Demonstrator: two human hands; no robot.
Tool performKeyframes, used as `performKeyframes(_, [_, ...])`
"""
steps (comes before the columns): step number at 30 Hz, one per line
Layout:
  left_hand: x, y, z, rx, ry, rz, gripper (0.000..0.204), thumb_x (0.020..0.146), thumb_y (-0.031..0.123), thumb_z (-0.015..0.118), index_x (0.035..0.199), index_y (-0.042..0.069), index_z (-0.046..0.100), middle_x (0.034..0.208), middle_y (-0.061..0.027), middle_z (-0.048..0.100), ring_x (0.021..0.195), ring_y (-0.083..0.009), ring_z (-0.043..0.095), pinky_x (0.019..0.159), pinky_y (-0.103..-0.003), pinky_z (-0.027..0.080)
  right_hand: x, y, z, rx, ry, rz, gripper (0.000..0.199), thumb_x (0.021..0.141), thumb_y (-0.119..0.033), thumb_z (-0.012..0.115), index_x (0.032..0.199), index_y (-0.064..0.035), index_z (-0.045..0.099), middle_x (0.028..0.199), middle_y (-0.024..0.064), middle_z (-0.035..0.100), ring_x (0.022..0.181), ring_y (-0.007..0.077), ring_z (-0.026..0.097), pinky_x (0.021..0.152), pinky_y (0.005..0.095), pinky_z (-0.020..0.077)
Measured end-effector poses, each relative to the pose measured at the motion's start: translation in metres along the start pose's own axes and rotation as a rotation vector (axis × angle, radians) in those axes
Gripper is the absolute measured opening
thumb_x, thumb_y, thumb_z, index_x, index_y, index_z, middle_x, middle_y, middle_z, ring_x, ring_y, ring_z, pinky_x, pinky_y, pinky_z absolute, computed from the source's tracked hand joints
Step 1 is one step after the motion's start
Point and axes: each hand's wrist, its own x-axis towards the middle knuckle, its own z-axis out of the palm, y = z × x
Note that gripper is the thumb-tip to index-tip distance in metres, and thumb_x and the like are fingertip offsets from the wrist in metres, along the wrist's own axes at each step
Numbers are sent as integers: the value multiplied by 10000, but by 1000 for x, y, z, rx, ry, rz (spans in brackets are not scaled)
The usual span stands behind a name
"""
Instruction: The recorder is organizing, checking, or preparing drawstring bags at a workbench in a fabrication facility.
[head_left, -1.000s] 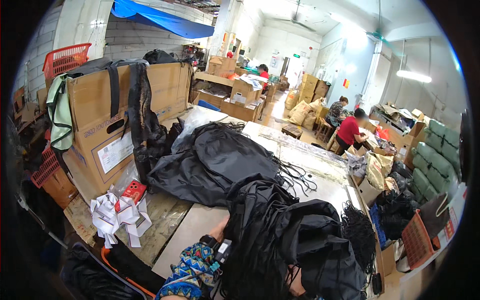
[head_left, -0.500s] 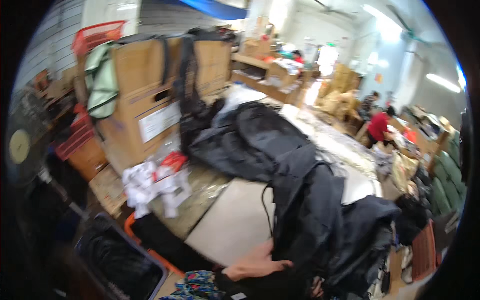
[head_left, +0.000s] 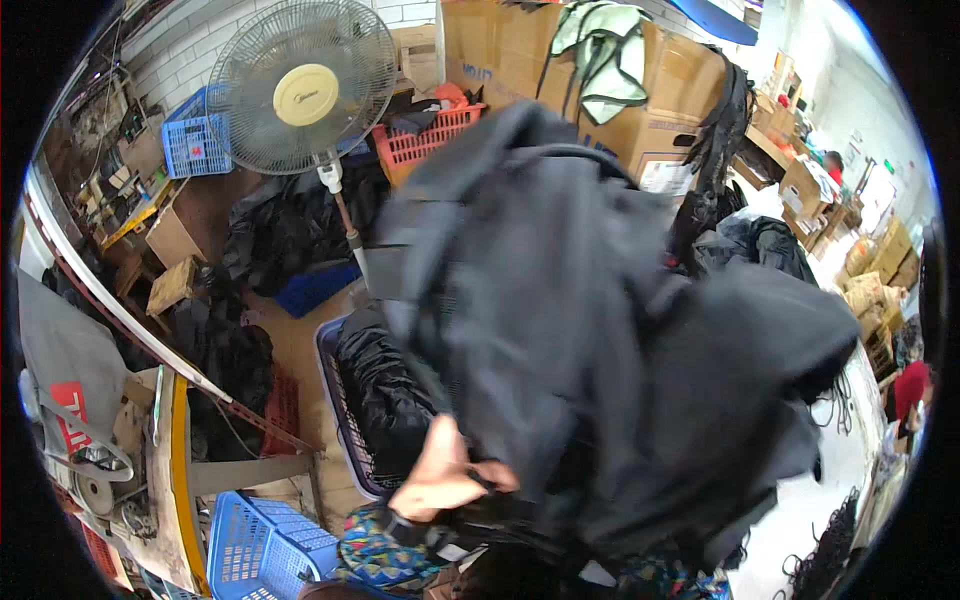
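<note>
A large dark grey garment (head_left: 590, 330) is bunched up in front of me, lifted and blurred by motion, and it covers the middle of the view. At its lower left edge is my left hand (head_left: 440, 475), with the thumb up and the fingers curled against dark cloth. It appears closed on the garment, though the fingertips are partly hidden. My right hand does not show; the garment hides that side. Below my left hand, a colourful patterned sleeve (head_left: 385, 550) is visible.
A standing fan (head_left: 305, 95) is at the back left. A dark blue basket (head_left: 335, 400) of black cloth stands beside the garment, and a light blue basket (head_left: 265, 550) sits nearer. Large cardboard boxes (head_left: 500, 45) are behind. A white table (head_left: 800, 535) lies at right.
The view has swung to the left, bringing the fan and baskets in. The dark grey garment, draped over the table before, is now raised and bunched up, and has come leftward with my left hand.
</note>
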Motion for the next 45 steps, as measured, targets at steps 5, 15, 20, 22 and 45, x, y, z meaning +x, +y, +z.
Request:
performKeyframes(5, [-42,-47,-95,-64,307,-634,569,854,140,525,1373,190,295,857,-31,475,542,-117,420,457,-249,340,29,-136,-20,6,4,85,757,706,-167,767,1348,-91,373,1311,140,392,1184,323,363,967,449,361])
performKeyframes(15, [-56,-7,-137,-200,552,-461,535,762,-117,485,1250,86,401,919,-6,517,725,-110,489,637,-243,447,42,-89,123,280,14,-23,490,808,-190,664,1231,-78,444,1179,93,468,1053,241,441,889,363,406])
performKeyframes(20, [-51,-16,-140,-251,423,-679,625,607,-190,620,1188,9,504,1104,-64,587,919,-167,602,833,-299,516,85,-107,137,435,22,-38,365,859,-201,612,1173,-71,479,1113,69,506,987,200,481,850,319,428])
performKeyframes(22, [-59,-26,-139,-110,423,-639,654,600,-191,614,1207,16,484,1123,-81,580,927,-171,606,832,-307,521,100,-114,142,512,18,-35,319,879,-205,592,1150,-69,493,1087,60,522,961,184,496,834,302,436])
performKeyframes(45, [-204,-333,-147,811,579,-1166,1276,605,602,774,1452,-41,71,1488,-306,117,1350,-463,205,1098,-456,248,49,-91,-95,116,-115,481,291,916,-91,585,1185,22,582,1085,121,666,955,140,632,815,266,511])
